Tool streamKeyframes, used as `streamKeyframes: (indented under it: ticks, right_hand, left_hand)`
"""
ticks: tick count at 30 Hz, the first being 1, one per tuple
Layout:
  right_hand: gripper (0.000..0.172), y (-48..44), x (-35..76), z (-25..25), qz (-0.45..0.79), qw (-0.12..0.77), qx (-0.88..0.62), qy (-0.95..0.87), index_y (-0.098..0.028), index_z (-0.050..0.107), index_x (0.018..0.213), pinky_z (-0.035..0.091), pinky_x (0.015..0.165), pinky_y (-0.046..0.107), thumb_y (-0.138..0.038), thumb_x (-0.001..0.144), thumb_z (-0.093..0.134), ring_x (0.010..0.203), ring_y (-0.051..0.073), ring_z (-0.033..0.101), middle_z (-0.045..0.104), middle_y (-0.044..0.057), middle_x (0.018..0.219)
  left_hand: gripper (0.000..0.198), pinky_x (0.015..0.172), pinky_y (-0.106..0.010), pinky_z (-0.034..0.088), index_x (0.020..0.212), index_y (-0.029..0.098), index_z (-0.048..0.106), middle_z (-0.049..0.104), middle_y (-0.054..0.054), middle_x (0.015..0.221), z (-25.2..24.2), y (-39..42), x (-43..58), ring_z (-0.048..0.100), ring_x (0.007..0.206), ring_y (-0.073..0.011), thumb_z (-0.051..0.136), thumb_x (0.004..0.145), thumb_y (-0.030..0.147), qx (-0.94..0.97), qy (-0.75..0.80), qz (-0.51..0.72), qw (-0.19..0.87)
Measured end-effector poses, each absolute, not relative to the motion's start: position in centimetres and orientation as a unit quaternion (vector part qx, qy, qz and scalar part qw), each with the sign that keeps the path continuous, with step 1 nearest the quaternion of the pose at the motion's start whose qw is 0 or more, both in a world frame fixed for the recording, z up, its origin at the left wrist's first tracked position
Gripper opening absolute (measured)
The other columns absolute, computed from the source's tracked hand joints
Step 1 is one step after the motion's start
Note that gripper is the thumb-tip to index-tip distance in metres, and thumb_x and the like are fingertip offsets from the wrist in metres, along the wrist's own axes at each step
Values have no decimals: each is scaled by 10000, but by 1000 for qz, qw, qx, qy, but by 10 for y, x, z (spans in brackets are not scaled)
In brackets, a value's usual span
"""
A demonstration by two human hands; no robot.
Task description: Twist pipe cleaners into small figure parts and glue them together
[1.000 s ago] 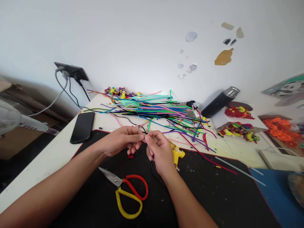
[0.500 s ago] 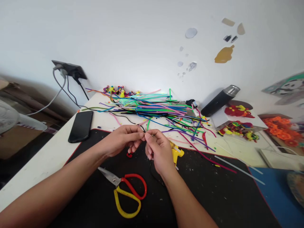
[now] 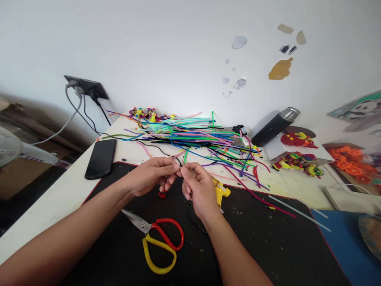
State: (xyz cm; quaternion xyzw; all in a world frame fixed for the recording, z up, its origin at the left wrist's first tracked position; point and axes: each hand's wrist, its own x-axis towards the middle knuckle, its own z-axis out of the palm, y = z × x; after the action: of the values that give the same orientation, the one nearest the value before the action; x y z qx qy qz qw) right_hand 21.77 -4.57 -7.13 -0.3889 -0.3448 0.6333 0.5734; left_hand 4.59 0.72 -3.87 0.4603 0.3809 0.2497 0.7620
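Observation:
My left hand (image 3: 159, 174) and my right hand (image 3: 201, 190) meet fingertip to fingertip above the black mat (image 3: 256, 242). Both pinch a thin black pipe cleaner (image 3: 179, 161), whose short curved end shows above the left fingertips; the rest is mostly covered by fingers. Below the left fingers lies a small red curled piece (image 3: 162, 194). A yellow glue gun (image 3: 220, 192) rests just beyond my right hand, partly hidden by it. Closer to me are scissors (image 3: 146, 227) with one red and one yellow handle, lying with the blades toward the left.
Many coloured pipe cleaners (image 3: 202, 137) are heaped along the wall. A black phone (image 3: 101, 159) lies at the left, a dark thermos (image 3: 274, 127) leans at the right. Small colourful figures (image 3: 297, 140) sit on a white box. Clear sticks (image 3: 300, 212) lie at the mat's right edge.
Both hands keep the same pinch in nearly the same place. The view has shifted very slightly; nothing else has visibly moved.

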Motion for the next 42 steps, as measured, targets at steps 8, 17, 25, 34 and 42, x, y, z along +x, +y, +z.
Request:
streamKeyframes:
  ticks: [8,17,25,34,42]
  right_hand:
    - [373,-45,218,-73,629,577,-393,-343,-214,664,924,282,353,171,-523,869,866,356,63,378,482,-121,496]
    - [397,-45,217,-72,621,578,-403,-344,-208,654,948,265,348,172,-536,861,861,345,64,382,476,-131,483]
    - [371,-46,216,-72,612,580,-406,-352,-212,674,1002,271,353,176,-520,882,841,349,68,390,496,-124,495]
    - [378,-45,216,-71,602,579,-413,-363,-220,654,982,283,357,183,-515,859,854,356,75,389,531,-116,490]
    - [345,-46,216,-70,600,572,-421,-369,-228,654,973,285,363,183,-500,874,841,355,76,384,491,-128,481]
  left_hand:
    - [503,412,-161,377,773,135,657,602,28,628,-40,6,50,532,474,-73,975,733,523,418,379,250,787]
    - [481,417,-166,321,796,134,668,592,30,615,-40,3,54,508,475,-73,975,724,498,410,398,272,774]
    - [485,407,-158,254,695,143,607,501,54,579,-44,1,61,402,456,-45,949,739,485,370,387,306,787]
    - [456,389,-153,221,692,146,604,516,46,595,-49,-1,65,411,445,-47,945,721,447,346,391,316,792]
    - [500,382,-154,274,689,124,664,582,21,588,-42,3,58,460,439,-53,986,662,506,395,424,296,760]
